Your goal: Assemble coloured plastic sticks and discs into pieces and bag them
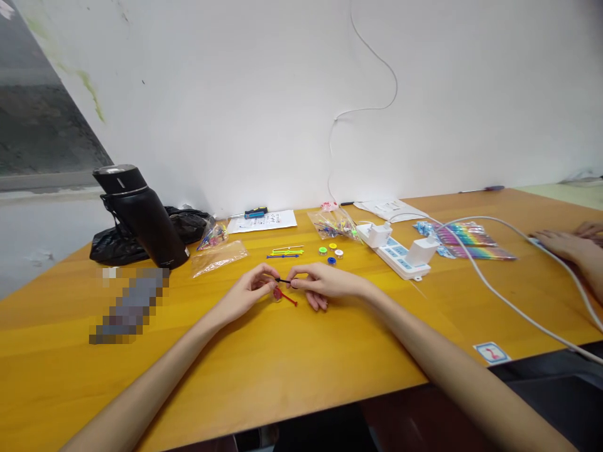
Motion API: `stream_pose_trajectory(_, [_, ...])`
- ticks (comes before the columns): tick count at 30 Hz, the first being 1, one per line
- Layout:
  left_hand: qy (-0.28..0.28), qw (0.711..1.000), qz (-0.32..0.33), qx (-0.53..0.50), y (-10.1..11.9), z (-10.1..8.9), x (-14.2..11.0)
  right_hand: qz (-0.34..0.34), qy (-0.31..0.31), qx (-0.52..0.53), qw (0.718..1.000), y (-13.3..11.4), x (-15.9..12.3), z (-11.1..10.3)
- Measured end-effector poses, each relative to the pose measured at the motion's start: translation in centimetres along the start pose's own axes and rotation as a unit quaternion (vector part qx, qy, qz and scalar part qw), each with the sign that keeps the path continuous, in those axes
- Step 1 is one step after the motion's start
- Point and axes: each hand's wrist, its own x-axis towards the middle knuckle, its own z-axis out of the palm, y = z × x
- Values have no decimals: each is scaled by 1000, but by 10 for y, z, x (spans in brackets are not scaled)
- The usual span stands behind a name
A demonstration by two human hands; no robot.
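Between my two hands, over the middle of the table, is a thin black plastic stick (284,281). My left hand (249,290) pinches its left end, and my right hand (325,280) pinches the other end, with its lower fingers curled loosely. Just below the left fingertips lies a red plastic stick (289,299) beside a clear round piece (277,295); whether the two are joined I cannot tell. Beyond my hands, several yellow, blue and pale sticks (285,252) lie side by side. To their right are small round discs in green, yellow, white and blue (331,253).
A black bottle (141,216) and a pixelated dark object (134,304) are at left. Behind are bags of parts (332,224), an empty clear bag (220,257) and a screwdriver (254,213). A power strip (398,257) with cables and another person's hand (560,245) are at right.
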Motion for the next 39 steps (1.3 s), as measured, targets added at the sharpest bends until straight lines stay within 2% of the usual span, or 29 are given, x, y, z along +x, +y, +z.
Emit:
stream_pose_trajectory(5, [-38,999,2,-16,6,3,-3,-83,53,93,991,-7,7,0])
stream_pose_trajectory(7, [-28,999,8,-18,8,5,-3,-102,63,145,982,-8,11,3])
stream_pose_trajectory(11, [33,997,55,-31,10,11,-2,-118,36,217,968,-1,20,12])
stream_pose_trajectory(17, [-38,994,47,-87,10,19,-3,-136,-10,278,951,2,30,32])
stream_pose_trajectory(23, [33,996,57,-68,11,19,0,-137,4,346,928,-3,30,39])
stream_pose_trajectory(26, [43,996,52,-62,11,18,1,-130,14,380,916,-6,29,41])
stream_pose_trajectory(31, [12,995,55,-78,14,18,-3,-132,-14,416,900,-12,25,46])
stream_pose_trajectory(39, [-71,986,35,-144,18,17,-9,-126,-62,388,911,-11,19,41])
